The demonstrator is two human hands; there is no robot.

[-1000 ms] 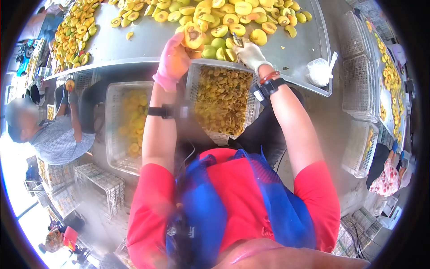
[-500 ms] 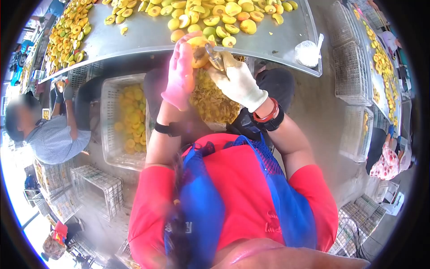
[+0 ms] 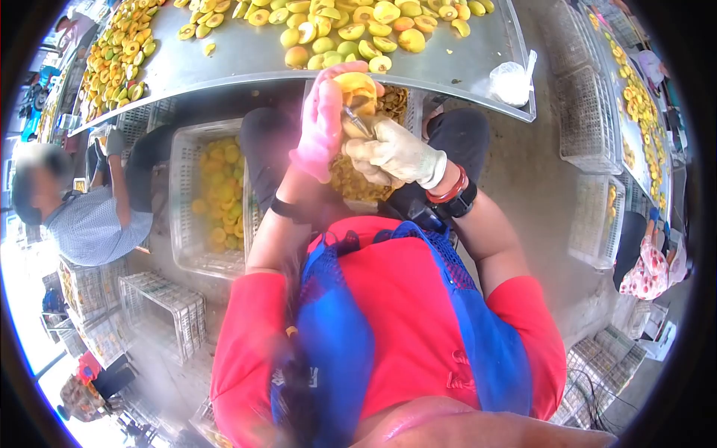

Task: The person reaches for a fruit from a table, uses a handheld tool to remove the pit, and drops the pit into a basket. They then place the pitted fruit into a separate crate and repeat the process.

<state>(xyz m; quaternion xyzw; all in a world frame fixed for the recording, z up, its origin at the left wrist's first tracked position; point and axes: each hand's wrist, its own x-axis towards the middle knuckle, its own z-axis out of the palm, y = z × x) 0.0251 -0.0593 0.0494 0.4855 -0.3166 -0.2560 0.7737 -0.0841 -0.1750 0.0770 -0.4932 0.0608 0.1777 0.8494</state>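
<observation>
My left hand (image 3: 320,127), in a pink glove, is closed around a yellow peach (image 3: 361,84) above my lap. My right hand (image 3: 399,153), in a whitish glove, grips a small peeler (image 3: 357,121) with a metal blade. The blade lies against the lower side of the peach; its handle is mostly hidden in my fingers. Below both hands, between my knees, a container holds many yellow peelings (image 3: 351,181).
Ahead stands a metal table (image 3: 231,56) heaped with halved peaches (image 3: 351,31). A white plastic bag (image 3: 509,84) lies at its right corner. A crate of peaches (image 3: 176,216) stands to my left, near a seated person (image 3: 97,224). Stacked crates (image 3: 586,119) stand to the right.
Both hands have shifted slightly right, with the peach turned in my left hand. My right hand has drawn lower, its fingers curled more tightly around the peeler.
</observation>
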